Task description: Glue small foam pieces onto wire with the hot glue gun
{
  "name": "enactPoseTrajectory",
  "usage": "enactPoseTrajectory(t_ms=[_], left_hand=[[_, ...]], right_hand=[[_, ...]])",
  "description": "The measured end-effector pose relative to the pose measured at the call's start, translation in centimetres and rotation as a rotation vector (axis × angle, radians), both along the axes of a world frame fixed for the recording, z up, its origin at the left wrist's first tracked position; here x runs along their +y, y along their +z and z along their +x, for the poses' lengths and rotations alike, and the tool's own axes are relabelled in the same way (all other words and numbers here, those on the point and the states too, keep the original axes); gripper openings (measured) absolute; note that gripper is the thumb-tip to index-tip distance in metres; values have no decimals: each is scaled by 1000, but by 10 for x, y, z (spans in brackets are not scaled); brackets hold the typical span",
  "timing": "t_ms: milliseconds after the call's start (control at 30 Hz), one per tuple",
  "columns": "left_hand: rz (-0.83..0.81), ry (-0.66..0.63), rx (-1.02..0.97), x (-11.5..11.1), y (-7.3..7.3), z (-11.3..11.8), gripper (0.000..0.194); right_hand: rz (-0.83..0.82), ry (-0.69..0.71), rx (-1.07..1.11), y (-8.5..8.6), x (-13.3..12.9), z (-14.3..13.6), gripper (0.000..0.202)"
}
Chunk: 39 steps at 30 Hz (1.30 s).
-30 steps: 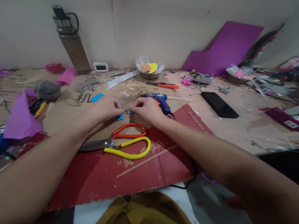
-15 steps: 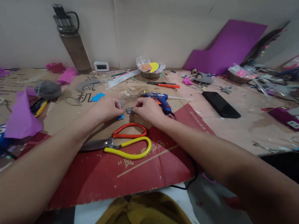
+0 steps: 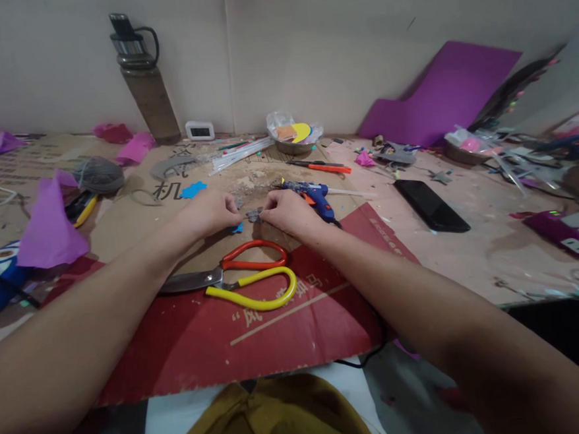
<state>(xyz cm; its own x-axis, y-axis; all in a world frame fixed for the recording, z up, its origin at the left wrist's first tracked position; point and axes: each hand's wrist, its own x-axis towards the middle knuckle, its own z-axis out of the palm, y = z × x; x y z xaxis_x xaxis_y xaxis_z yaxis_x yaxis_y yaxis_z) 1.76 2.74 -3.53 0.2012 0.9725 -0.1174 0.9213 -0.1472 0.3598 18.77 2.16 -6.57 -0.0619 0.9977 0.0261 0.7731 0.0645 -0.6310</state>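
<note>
Close together over the brown cardboard (image 3: 121, 222), both hands are at work with fingers pinched. My right hand (image 3: 286, 210) grips a small grey piece (image 3: 254, 215) at its left fingertips. My left hand (image 3: 217, 211) is closed just left of that piece; what it holds, if anything, is too small to make out. A blue scrap (image 3: 237, 228) lies under its fingertips, and a blue cutout (image 3: 193, 190) lies behind it. Scissors (image 3: 257, 279) with one red and one yellow handle rest in front of the hands. A blue glue gun (image 3: 320, 198) lies beside my right hand.
A bottle (image 3: 149, 94) and a small white clock (image 3: 199, 131) stand by the wall. Grey yarn (image 3: 99, 175) lies at left, a black phone (image 3: 431, 205) at right. Orange-handled scissors (image 3: 328, 168) and a filled bowl (image 3: 294, 145) are behind the hands. Red cardboard (image 3: 278, 343) covers the near edge.
The whole view has shifted slightly, so things appear a little farther right and lower. The hands keep nearly the same pose around the small grey piece. A blurred hand now shows at the far right edge.
</note>
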Motion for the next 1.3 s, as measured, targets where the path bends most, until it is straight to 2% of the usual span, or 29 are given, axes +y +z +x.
enactPoseTrajectory(t_ms=[167, 333, 500, 867, 1300], left_hand=[[-31, 0, -10, -1, 0, -1, 13], [-40, 10, -10, -2, 3, 1, 10], [-15, -6, -7, -1, 2, 1, 7], [6, 0, -17, 0, 2, 0, 12], [-15, 3, -38, -1, 2, 0, 12]], right_hand=[[42, 20, -43, 0, -6, 2, 7], [78, 76, 7, -1, -12, 8, 5], [192, 152, 22, -6, -19, 14, 18], [333, 190, -74, -14, -10, 10, 8], [253, 110, -196, -14, -3, 3, 13]])
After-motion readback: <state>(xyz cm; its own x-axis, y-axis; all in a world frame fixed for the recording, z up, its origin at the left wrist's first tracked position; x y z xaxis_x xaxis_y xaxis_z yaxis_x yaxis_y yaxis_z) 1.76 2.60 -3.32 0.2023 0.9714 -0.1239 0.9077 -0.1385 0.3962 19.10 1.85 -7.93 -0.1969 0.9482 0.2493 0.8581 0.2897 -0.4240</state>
